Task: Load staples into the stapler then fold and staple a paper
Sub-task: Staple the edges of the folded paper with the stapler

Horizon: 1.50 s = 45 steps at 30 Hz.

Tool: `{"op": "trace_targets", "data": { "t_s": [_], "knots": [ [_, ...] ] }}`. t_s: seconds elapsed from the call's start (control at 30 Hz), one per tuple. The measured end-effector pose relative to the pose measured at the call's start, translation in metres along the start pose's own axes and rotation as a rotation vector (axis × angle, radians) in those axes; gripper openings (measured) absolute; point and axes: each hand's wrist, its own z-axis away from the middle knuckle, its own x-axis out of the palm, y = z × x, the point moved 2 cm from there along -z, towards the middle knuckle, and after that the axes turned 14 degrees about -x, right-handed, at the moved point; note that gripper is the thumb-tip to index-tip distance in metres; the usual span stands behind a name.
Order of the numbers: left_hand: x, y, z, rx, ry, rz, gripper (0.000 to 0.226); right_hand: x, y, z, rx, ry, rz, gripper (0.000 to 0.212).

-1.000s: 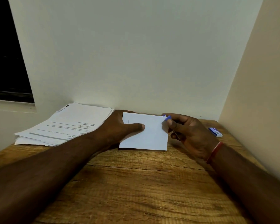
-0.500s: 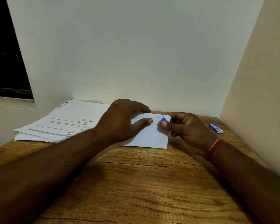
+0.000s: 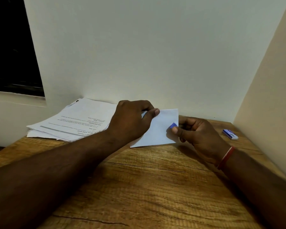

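Print on the paper stack and small box is unreadable

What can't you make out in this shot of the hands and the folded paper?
Head view:
Stapler: only a blue tip shows; right hand and folded paper hide the rest.
Paper stack print: too small.
Blue box label: too small.
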Motion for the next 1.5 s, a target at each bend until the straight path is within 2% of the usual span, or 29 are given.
{"op": "trace_targets", "data": {
  "t_s": [0.2, 0.4, 0.67, 0.8, 1.13, 1.37, 1.5],
  "knots": [
    [-0.003, -0.009, -0.008, -0.121, -0.030, 0.038, 0.024, -0.004, 0.006, -0.001, 0.038, -0.004, 0.019, 0.030],
    [-0.003, -0.012, -0.006, -0.097, -0.150, -0.080, 0.030, -0.005, 0.003, -0.002, 0.028, 0.031, 0.043, 0.023],
    [0.002, -0.012, -0.007, -0.170, -0.103, 0.109, 0.022, -0.001, 0.000, -0.001, -0.086, 0.111, 0.042, 0.026],
    [0.005, -0.015, -0.007, -0.201, -0.104, 0.154, 0.022, -0.001, 0.000, -0.001, -0.059, 0.114, 0.025, 0.025],
    [0.003, -0.018, -0.010, -0.248, -0.090, 0.211, 0.023, 0.002, 0.005, 0.001, 0.006, 0.049, -0.073, 0.046],
    [0.006, -0.017, -0.007, -0.244, -0.123, 0.208, 0.026, 0.000, 0.006, -0.001, -0.007, 0.079, -0.031, 0.032],
    [0.007, -0.017, -0.005, -0.241, -0.131, 0.215, 0.025, -0.003, 0.006, -0.003, -0.030, 0.103, 0.005, 0.031]
  ]
}}
